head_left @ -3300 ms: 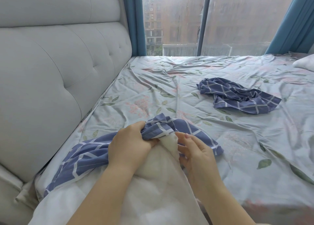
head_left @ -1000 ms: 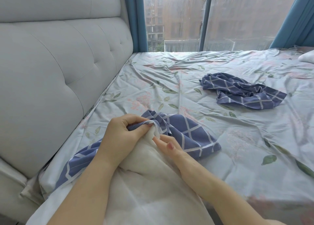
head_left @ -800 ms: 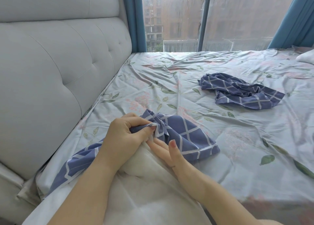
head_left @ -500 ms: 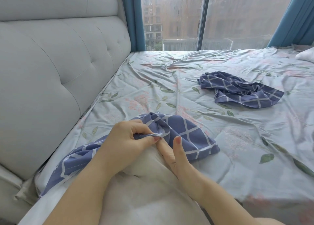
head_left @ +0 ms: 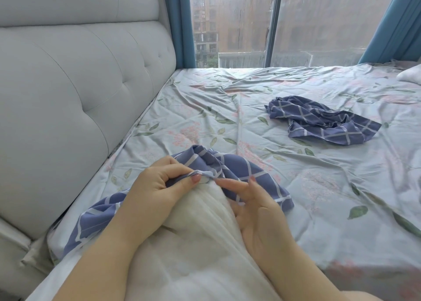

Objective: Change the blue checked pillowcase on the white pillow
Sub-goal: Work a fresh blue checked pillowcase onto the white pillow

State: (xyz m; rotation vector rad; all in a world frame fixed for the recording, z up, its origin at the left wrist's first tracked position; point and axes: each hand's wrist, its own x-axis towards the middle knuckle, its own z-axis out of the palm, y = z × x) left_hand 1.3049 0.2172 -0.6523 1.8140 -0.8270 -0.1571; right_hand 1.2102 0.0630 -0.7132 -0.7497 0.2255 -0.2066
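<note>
The white pillow (head_left: 193, 250) lies across the near edge of the bed, its far corner pointing away from me. A blue checked pillowcase (head_left: 246, 173) is bunched over that corner and trails left toward the headboard. My left hand (head_left: 159, 187) pinches the pillowcase's hem between thumb and fingers right at the pillow's tip. My right hand (head_left: 252, 205) rests against the pillow's right side, its fingers spread and touching the cloth beside the corner. A second blue checked pillowcase (head_left: 319, 121) lies crumpled on the sheet, far right of both hands.
The bed has a pale floral sheet (head_left: 227, 118), rumpled. A grey tufted headboard (head_left: 68, 95) runs along the left. Another white pillow (head_left: 410, 75) shows at the far right edge. A large window with blue curtains (head_left: 182, 23) stands behind the bed.
My left hand has kept its pinch on the hem while shifting slightly. My right hand slid up along the pillow's side toward the corner and spread its fingers against the cloth.
</note>
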